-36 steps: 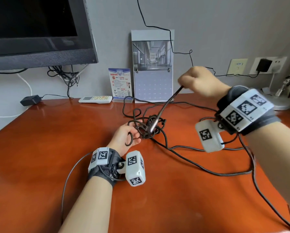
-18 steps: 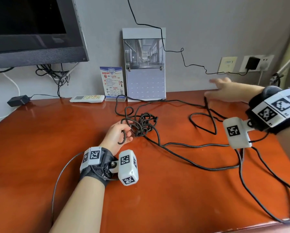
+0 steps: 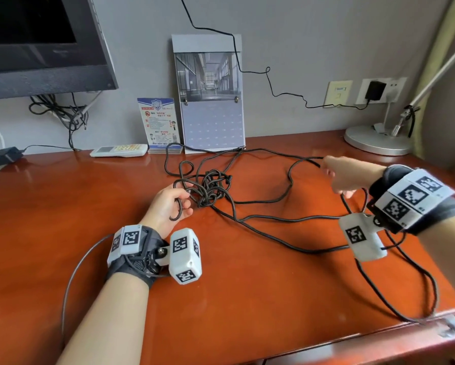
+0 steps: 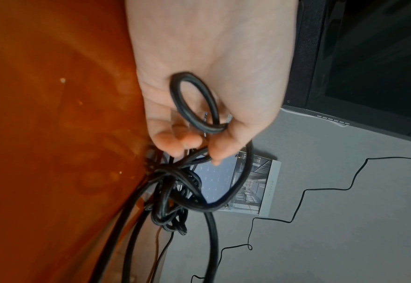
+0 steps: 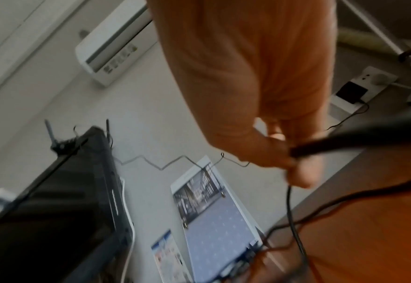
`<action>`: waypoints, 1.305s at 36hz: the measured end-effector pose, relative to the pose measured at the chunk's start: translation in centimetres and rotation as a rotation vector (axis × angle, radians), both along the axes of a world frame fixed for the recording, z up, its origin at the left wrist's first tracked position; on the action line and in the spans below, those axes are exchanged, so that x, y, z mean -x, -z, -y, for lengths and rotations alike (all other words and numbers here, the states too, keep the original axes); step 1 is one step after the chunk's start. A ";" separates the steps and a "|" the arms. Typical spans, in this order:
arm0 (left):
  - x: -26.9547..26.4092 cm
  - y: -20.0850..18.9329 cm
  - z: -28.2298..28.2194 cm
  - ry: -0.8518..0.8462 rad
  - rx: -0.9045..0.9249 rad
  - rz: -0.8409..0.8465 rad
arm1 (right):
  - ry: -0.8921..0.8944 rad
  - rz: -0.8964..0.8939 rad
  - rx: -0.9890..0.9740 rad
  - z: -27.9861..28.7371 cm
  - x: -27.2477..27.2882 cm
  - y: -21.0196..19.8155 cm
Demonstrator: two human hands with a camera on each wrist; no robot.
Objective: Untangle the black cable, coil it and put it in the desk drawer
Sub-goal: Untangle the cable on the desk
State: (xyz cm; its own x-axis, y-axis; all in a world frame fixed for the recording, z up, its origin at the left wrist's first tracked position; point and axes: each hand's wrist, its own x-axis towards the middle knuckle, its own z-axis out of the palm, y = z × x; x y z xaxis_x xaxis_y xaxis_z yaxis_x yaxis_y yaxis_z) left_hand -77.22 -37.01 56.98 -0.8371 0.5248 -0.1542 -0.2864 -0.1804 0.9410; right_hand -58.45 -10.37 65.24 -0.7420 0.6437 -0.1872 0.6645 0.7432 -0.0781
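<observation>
The black cable (image 3: 263, 219) sprawls over the orange-brown desk (image 3: 221, 299), with a knotted tangle (image 3: 212, 187) at mid-desk. My left hand (image 3: 180, 205) rests on the desk just left of the tangle and holds a small loop of the cable (image 4: 194, 103) between thumb and fingers. The tangle (image 4: 173, 193) hangs off that hand's fingertips in the left wrist view. My right hand (image 3: 329, 172) is at the right, above the desk, pinching a cable strand (image 3: 308, 160) that leads back to the tangle. The right wrist view is blurred but shows the fingers (image 5: 279, 155) curled on the cable (image 5: 320, 145).
A monitor (image 3: 42, 43) stands back left, with a remote (image 3: 118, 150), a card (image 3: 160, 125) and a calendar (image 3: 210, 96) along the wall. A lamp base (image 3: 373, 140) sits back right. Cable loops trail to the front right edge near a metal fitting (image 3: 451, 326).
My right hand let go of the strand it held raised over the tangle, swung right with fingers spread, and now pinches a strand at the right. My left hand kept its loop.
</observation>
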 end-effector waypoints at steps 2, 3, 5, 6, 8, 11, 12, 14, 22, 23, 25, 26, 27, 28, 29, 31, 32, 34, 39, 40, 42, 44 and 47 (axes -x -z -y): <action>0.0 0.0 0.0 0.000 0.002 -0.004 | -0.039 -0.238 0.008 -0.8 0.0 -0.7; 0.0 0.0 0.0 -0.001 0.002 -0.007 | -0.047 -0.364 0.028 -1.2 0.1 -1.2; 0.0 0.0 0.0 -0.007 0.005 -0.007 | -0.035 -0.628 0.127 -1.7 0.1 -2.6; 0.1 0.1 0.0 -0.011 0.005 -0.002 | -0.028 -0.755 0.200 -1.8 0.2 -3.3; 0.1 0.1 0.0 -0.020 -0.003 0.014 | -0.002 -0.981 0.294 -2.1 0.3 -4.9; 0.1 0.1 -0.2 -0.041 -0.030 0.032 | 0.068 -1.269 0.265 -3.2 1.2 -7.2; 0.0 0.1 -0.2 -0.055 -0.042 0.039 | 0.088 -1.341 0.237 -3.5 1.5 -7.9; 0.1 0.1 -0.3 -0.085 -0.075 0.051 | 0.126 -1.480 0.176 -4.0 1.9 -9.1; 0.3 0.2 0.0 -0.169 -0.126 0.043 | 0.245 -1.395 -0.002 -7.3 2.4 -9.1; 0.3 0.2 0.0 -0.170 -0.121 0.038 | 0.222 -1.233 -0.038 -7.5 2.5 -8.4; 0.3 0.2 -0.1 -0.172 -0.115 0.036 | 0.178 -0.866 -0.117 -7.1 2.7 -6.8; 0.2 0.2 -0.1 -0.175 -0.116 0.037 | 0.171 -0.680 -0.142 -6.5 2.9 -6.1; 0.2 0.2 -0.2 -0.178 -0.118 0.038 | 0.195 -0.518 -0.175 -5.7 3.2 -5.2; 0.2 0.2 -0.2 -0.182 -0.118 0.039 | 0.213 -0.361 -0.212 -4.5 3.5 -4.5; 0.2 0.2 -0.2 -0.184 -0.116 0.039 | 0.186 -0.238 -0.239 -3.2 3.8 -4.0; 0.2 0.2 -0.3 -0.183 -0.107 0.035 | 0.010 -0.143 -0.219 -0.5 4.7 -3.1; 0.2 0.2 -0.3 -0.181 -0.104 0.032 | -0.102 -0.141 -0.168 0.9 5.1 -2.7; 0.1 0.1 -0.4 -0.178 -0.099 0.026 | -0.286 -0.155 0.004 4.0 5.8 -2.0; -0.2 -0.1 -0.6 -0.161 -0.094 0.002 | -0.515 -0.076 0.197 10.6 8.0 0.0; -0.2 -0.1 -0.7 -0.157 -0.089 0.000 | -0.532 -0.080 0.208 11.4 8.4 0.4; -0.3 -0.2 -0.7 -0.148 -0.083 0.001 | -0.528 -0.151 0.241 12.2 9.3 1.2; -0.5 -0.2 -0.8 -0.133 -0.073 -0.006 | -0.485 -0.274 0.300 12.5 9.6 1.4; -0.4 0.0 -0.7 -0.112 0.003 -0.062 | -0.486 -0.377 0.199 12.2 9.9 1.5</action>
State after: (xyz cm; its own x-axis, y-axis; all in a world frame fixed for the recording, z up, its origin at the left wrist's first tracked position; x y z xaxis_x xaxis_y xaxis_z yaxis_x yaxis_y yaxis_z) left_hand -76.82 -36.31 57.01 -0.8984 0.4274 -0.1015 -0.2058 -0.2054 0.9568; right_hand -68.34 -22.57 63.72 -0.9782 0.1980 0.0624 0.1561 0.8997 -0.4076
